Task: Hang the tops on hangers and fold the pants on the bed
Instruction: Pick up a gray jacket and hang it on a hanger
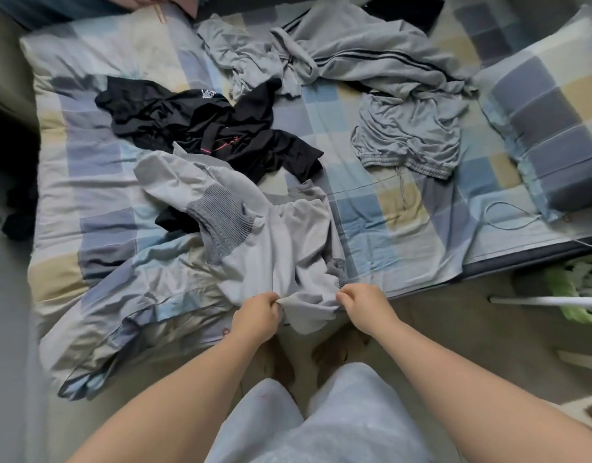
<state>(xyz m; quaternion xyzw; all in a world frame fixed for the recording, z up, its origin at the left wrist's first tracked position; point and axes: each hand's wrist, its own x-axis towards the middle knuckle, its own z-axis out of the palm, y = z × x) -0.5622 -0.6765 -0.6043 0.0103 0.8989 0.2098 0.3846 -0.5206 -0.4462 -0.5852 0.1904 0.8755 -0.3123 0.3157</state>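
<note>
Tops and pants are strewn all over the bed (371, 212), which fills most of the view with its blue, grey and yellow checked sheet. A quilt (97, 289) in the same check is bunched along the left side and spills off the near edge toward the floor. On the right sits a matching pillow (548, 121), well apart from the hands.

At the far end there's a big grey striped top (371, 51) with dark stripes down the sleeve, all crumpled. Next down in size is the light grey garment (281, 242) with ribbed cuffs. It lies at the near edge of the bed and hangs over it a bit; honestly can't tell if it's a top or pants. Behind it, touching it, is a tangled black pile (201, 128) with a bit of pink trim. Grey drawstring bottoms (411, 135) lie rumpled right of centre, just on the near side of the striped top, waistband toward me, with the cord trailing onto the sheet. Over on the floor at the right there's a green bag (575, 289), pretty blurry.

Left hand (256, 317) pinches the near hem of the light grey garment, fingers curled around the fabric. Right hand (364, 305) does the same just beside it, so a short stretch of cloth hangs between the two fists, off the bed's edge.
</note>
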